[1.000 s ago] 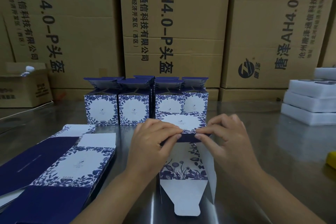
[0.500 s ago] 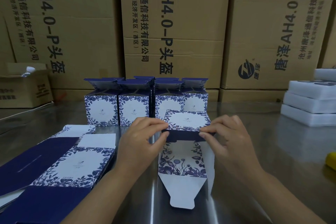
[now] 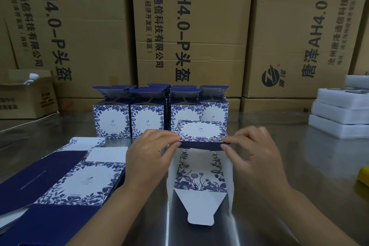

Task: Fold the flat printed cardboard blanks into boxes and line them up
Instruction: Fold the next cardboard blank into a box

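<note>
A blue-and-white floral cardboard box (image 3: pixel 200 164) lies half formed on the steel table in front of me, its open end and white tongue flap pointing toward me. My left hand (image 3: pixel 148 154) pinches its near left top corner. My right hand (image 3: pixel 251 152) pinches the near right top corner. Behind it stands a row of several folded boxes (image 3: pixel 146 120) with their top flaps open. A pile of flat printed blanks (image 3: pixel 65 181) lies at the left.
Large brown shipping cartons (image 3: pixel 191 32) wall off the back of the steel table (image 3: pixel 299 166). White foam trays (image 3: pixel 341 114) are stacked at the right. A small open carton (image 3: pixel 26 96) sits far left. A yellow object (image 3: pixel 364 178) shows at the right edge.
Both hands have lifted the box's top panel and drawn apart to its corners, so the blank has opened from nearly flat into a raised sleeve. The white tongue flap has slid slightly away from me.
</note>
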The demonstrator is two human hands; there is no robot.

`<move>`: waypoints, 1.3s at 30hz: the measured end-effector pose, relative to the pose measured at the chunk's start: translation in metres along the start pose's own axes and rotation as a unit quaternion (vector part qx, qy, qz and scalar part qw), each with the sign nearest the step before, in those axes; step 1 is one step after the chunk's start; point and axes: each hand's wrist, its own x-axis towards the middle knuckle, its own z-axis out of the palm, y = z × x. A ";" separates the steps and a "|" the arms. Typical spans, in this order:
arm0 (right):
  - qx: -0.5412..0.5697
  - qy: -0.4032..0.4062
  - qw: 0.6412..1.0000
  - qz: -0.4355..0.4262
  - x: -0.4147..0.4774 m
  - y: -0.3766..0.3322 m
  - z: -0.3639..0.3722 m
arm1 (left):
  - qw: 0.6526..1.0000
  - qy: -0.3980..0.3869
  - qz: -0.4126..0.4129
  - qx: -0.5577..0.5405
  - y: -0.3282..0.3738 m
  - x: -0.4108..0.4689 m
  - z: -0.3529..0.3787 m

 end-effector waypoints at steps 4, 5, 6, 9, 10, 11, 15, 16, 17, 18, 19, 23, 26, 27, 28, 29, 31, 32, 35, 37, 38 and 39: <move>-0.012 -0.003 1.000 0.021 -0.002 0.002 0.000 | 1.000 -0.009 0.002 -0.007 0.002 -0.001 0.001; -0.015 -0.004 1.000 0.023 -0.002 0.002 0.000 | 1.000 -0.011 0.004 -0.007 0.002 -0.002 0.001; -0.019 -0.005 1.000 0.022 -0.002 0.003 0.000 | 1.000 -0.013 0.005 -0.007 0.003 -0.001 0.001; -0.037 -0.008 0.999 0.014 -0.001 0.003 -0.001 | 1.000 -0.013 0.007 -0.011 0.005 0.000 0.001; -0.043 -0.010 0.999 0.011 -0.001 0.004 -0.002 | 1.000 -0.014 0.009 -0.011 0.005 0.000 0.001; -0.047 -0.012 0.999 0.010 -0.001 0.004 -0.002 | 1.000 -0.014 0.010 -0.012 0.006 0.000 0.000; -0.035 -0.013 0.999 0.018 -0.001 0.003 -0.002 | 1.000 -0.014 0.013 -0.018 0.006 0.000 0.000; -0.024 -0.011 0.999 0.023 -0.001 0.002 -0.001 | 1.000 -0.013 0.014 -0.019 0.006 0.000 0.000; -0.014 -0.010 0.999 0.026 -0.001 0.002 -0.001 | 1.000 -0.013 0.015 -0.020 0.006 0.000 0.000; -0.007 -0.009 1.000 0.029 -0.001 0.001 -0.001 | 1.000 -0.013 0.017 -0.021 0.006 0.000 0.000; -0.004 -0.009 1.000 0.028 0.000 0.001 -0.001 | 1.000 -0.013 0.018 -0.021 0.006 0.000 0.000; -0.003 -0.012 1.000 0.021 0.000 0.001 -0.002 | 0.999 -0.013 0.022 -0.025 0.007 0.000 0.000; 0.002 -0.017 1.000 0.008 -0.001 -0.001 -0.001 | 0.999 -0.011 0.037 -0.030 0.011 0.000 0.000; 0.004 -0.017 1.000 0.004 0.000 -0.001 -0.001 | 0.999 -0.011 0.042 -0.030 0.012 0.000 -0.001; 0.006 -0.018 1.000 0.000 0.000 -0.001 -0.001 | 0.998 -0.011 0.044 -0.030 0.012 0.000 -0.001; 0.006 -0.020 1.000 -0.005 0.001 -0.001 -0.001 | 0.999 -0.011 0.045 -0.029 0.013 0.000 -0.002; 0.008 -0.021 1.000 -0.010 0.002 0.000 -0.002 | 0.999 -0.012 0.043 -0.025 0.015 0.001 -0.003; 0.012 -0.021 1.000 -0.008 0.002 -0.001 -0.003 | 0.999 -0.013 0.042 -0.023 0.016 0.002 -0.003; 0.029 -0.021 0.999 0.001 0.003 -0.005 -0.004 | 0.998 -0.018 0.046 -0.025 0.019 0.002 -0.004; 0.042 -0.026 0.999 0.009 0.003 -0.009 -0.004 | 0.998 -0.026 0.048 -0.025 0.022 0.002 -0.004; 0.047 -0.030 0.998 0.012 0.003 -0.012 -0.004 | 0.998 -0.029 0.049 -0.023 0.023 0.001 -0.004; 0.052 -0.035 0.998 0.016 0.002 -0.014 -0.004 | 0.998 -0.032 0.049 -0.021 0.024 0.001 -0.003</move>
